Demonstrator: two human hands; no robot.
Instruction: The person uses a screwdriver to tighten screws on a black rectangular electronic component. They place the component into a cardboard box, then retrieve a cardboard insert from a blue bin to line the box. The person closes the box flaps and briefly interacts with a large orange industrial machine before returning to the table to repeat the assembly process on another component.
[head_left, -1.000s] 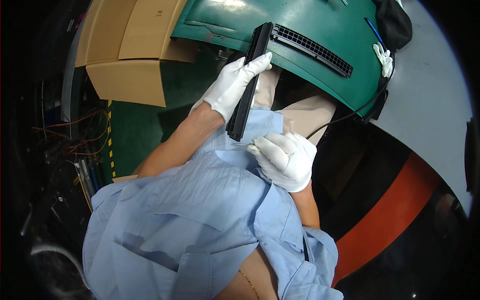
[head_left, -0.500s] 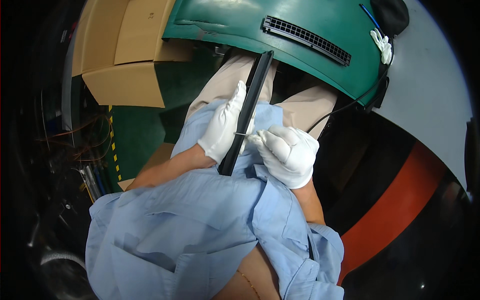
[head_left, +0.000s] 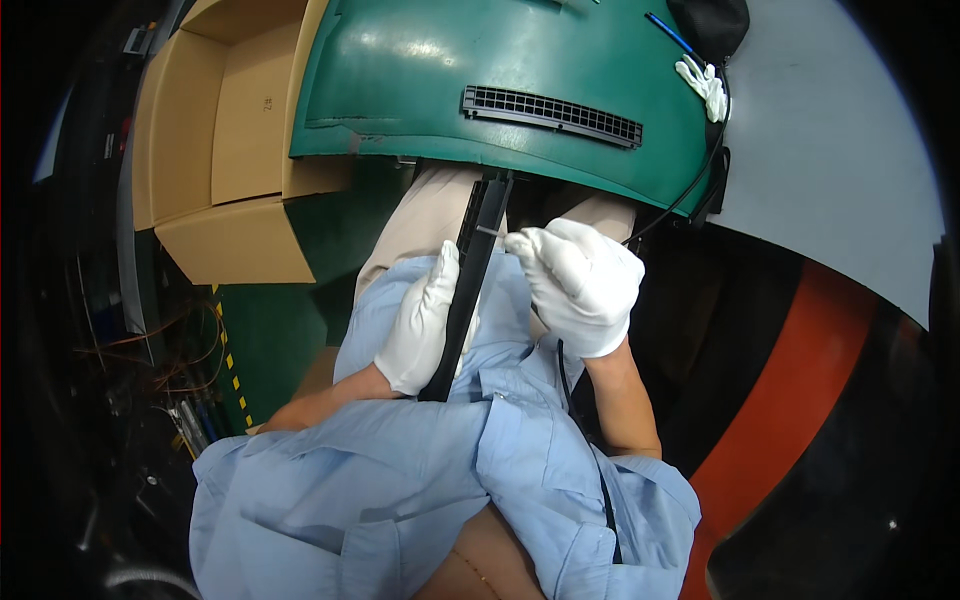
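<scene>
A long black plastic strip (head_left: 465,300) stands slantwise over my lap, its far end by the table edge. A grid-like pattern shows along its left side near the top. My left hand (head_left: 418,335), in a white glove, is wrapped round the strip's lower half, thumb along its left side. My right hand (head_left: 582,285), gloved too, is closed on a thin metal-tipped tool (head_left: 489,232); its handle is hidden in the fingers. The tool's tip lies against the strip's right part, toward the far end.
A black curved grille (head_left: 550,115) lies on the green table mat (head_left: 390,90). An open cardboard box (head_left: 235,240) stands to the left. At the right are a white glove (head_left: 705,90), a blue pen (head_left: 670,35), a black cable (head_left: 726,130) and a grey surface (head_left: 830,160).
My right hand and the metal tip have moved along the strip toward its far end. The strip sits lower in view, and the whole view has shifted.
</scene>
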